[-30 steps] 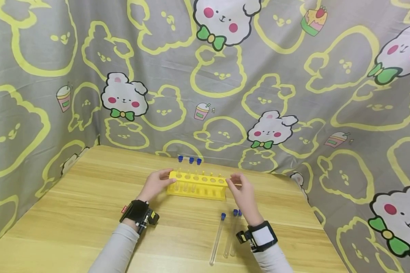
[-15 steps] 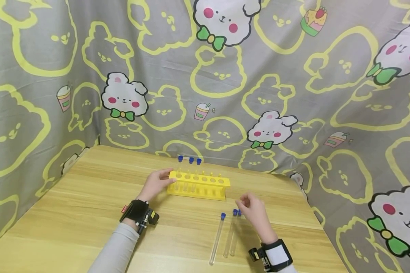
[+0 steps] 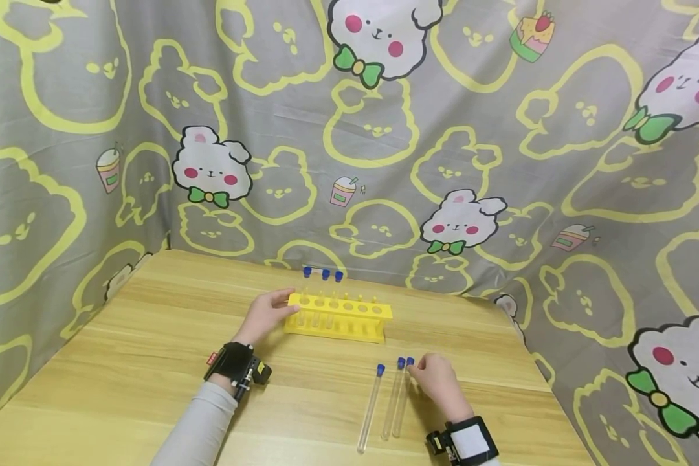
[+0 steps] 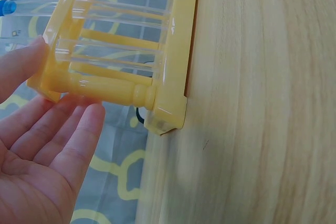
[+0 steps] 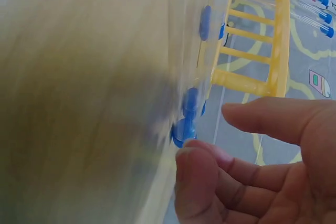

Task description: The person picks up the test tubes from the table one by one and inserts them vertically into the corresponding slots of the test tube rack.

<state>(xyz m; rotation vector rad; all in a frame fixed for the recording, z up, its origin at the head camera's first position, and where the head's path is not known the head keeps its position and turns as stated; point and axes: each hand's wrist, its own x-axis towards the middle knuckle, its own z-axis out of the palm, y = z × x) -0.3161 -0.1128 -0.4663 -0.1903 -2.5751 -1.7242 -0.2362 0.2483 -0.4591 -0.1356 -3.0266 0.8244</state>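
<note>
On the wooden table (image 3: 122, 362), the left hand (image 3: 263, 316) rests against the left end of the yellow rack (image 3: 339, 316), thumb on its top edge and fingers straight and relaxed along the end post, not curled round it. The rack stands near the table's far edge, with three blue-capped tubes (image 3: 323, 291) upright in its left holes. Nearer the person and to the right, three more capped tubes (image 3: 370, 406) lie flat, roughly side by side, caps toward the rack. The right hand (image 3: 438, 382) is just beside the rightmost one, its fingertips (image 5: 195, 153) touching that tube's blue cap (image 5: 182, 131), fingers loosely bent and grasping nothing.
</note>
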